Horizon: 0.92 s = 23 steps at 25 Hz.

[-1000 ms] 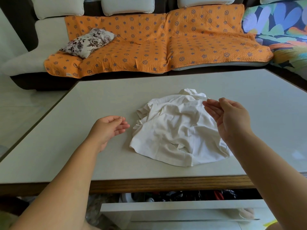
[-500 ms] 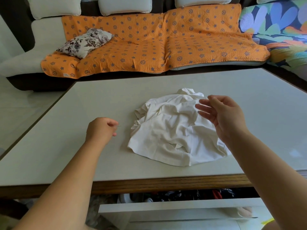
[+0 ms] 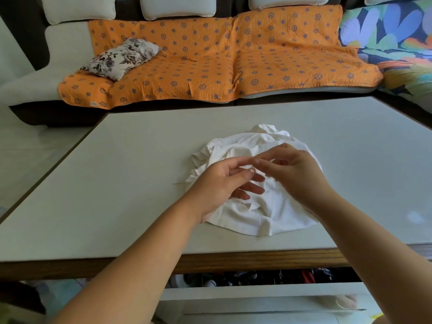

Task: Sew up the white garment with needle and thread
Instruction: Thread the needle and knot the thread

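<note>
The white garment (image 3: 254,213) lies crumpled on the pale table (image 3: 117,206), right of centre. A thin needle (image 3: 178,183) rests on the tabletop just left of the garment, with neither hand touching it. My left hand (image 3: 222,183) and my right hand (image 3: 294,174) hover over the garment with their fingertips meeting. On each hand the thumb and forefinger pinch together as on a fine thread, which is too thin to make out. The other fingers of my left hand are straight.
The table's wooden front edge (image 3: 233,260) runs below my forearms, with an open white drawer (image 3: 257,293) under it. Behind the table stands a sofa with an orange patterned cover (image 3: 222,61) and a floral cushion (image 3: 121,58).
My left hand, which was closed left of the garment, has left the needle on the table and moved right. My right hand came down and left, and the fingertips now meet over the garment.
</note>
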Each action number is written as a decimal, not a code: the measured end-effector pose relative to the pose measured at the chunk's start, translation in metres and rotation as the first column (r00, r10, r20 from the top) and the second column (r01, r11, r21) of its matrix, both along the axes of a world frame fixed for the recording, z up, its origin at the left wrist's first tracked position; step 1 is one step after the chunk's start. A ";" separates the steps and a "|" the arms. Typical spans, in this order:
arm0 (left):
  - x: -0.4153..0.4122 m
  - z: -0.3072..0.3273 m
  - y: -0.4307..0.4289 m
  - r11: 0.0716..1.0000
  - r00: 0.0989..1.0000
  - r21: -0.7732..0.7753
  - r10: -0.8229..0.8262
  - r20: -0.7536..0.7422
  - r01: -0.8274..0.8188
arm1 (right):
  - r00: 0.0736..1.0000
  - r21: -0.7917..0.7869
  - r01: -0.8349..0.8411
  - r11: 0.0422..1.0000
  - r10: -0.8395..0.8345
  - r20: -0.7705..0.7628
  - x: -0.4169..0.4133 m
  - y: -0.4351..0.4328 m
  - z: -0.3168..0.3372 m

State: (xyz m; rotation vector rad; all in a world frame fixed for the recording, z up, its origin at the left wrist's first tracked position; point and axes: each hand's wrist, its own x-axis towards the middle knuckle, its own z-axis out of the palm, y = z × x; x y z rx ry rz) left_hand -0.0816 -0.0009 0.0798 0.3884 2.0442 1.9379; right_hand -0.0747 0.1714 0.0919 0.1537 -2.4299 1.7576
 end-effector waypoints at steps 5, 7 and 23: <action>-0.005 -0.006 0.000 0.994 0.994 -0.040 0.099 -0.041 -0.101 | 0.998 -0.063 -0.052 0.997 0.054 0.040 0.001 0.002 -0.001; -0.004 -0.005 -0.001 0.992 0.993 -0.059 0.105 -0.057 -0.109 | 0.995 -0.083 -0.071 0.994 0.076 0.057 0.001 0.002 -0.002; -0.001 -0.003 -0.005 0.992 0.992 -0.029 0.119 -0.032 -0.119 | 0.956 -0.256 -0.227 0.940 0.265 0.125 0.003 0.010 -0.002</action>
